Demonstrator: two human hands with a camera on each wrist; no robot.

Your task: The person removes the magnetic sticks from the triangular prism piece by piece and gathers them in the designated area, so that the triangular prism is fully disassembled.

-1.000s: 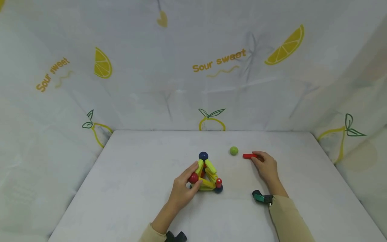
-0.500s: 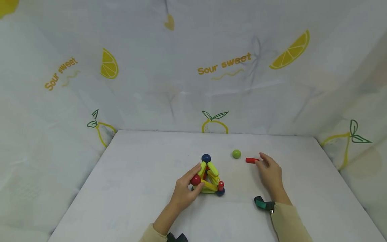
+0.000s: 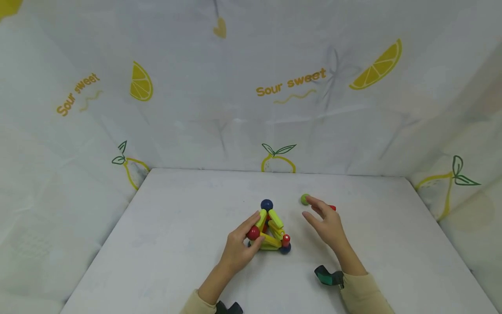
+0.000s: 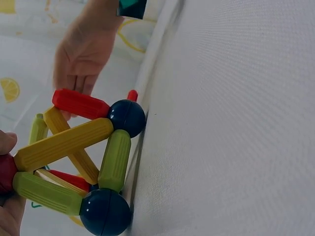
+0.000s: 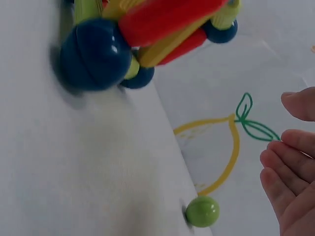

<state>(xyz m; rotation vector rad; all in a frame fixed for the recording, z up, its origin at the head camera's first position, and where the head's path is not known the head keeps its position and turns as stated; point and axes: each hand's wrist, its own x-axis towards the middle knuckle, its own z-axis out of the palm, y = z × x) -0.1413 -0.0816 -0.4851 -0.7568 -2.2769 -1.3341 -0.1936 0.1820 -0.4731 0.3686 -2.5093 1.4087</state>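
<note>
My left hand (image 3: pixel 238 250) holds a red ball (image 3: pixel 253 233) at one corner of a frame built of magnetic sticks and balls. Yellow, lime and red sticks (image 4: pixel 64 145) join at dark blue balls (image 4: pixel 104 212), which rest on the table. One red stick (image 3: pixel 286 240) stands up from the near right corner. My right hand (image 3: pixel 329 224) hovers between the frame and a loose red stick (image 3: pixel 333 208), fingers extended and thumb apart, with nothing in it. Just beyond its fingertips lies a loose green ball (image 5: pixel 202 211). The hand hides most of the loose red stick in the head view.
A white table (image 3: pixel 188 209) carries all of this. Behind and beside it hangs a pale sheet (image 3: pixel 219 100) printed with lemons and lettering. Dark camera mounts sit at the right wrist (image 3: pixel 328 276) and the left wrist (image 3: pixel 229 308).
My right hand has let go of the loose red stick and moved left towards the green ball. The left hand stays at the red ball, and the frame keeps its place.
</note>
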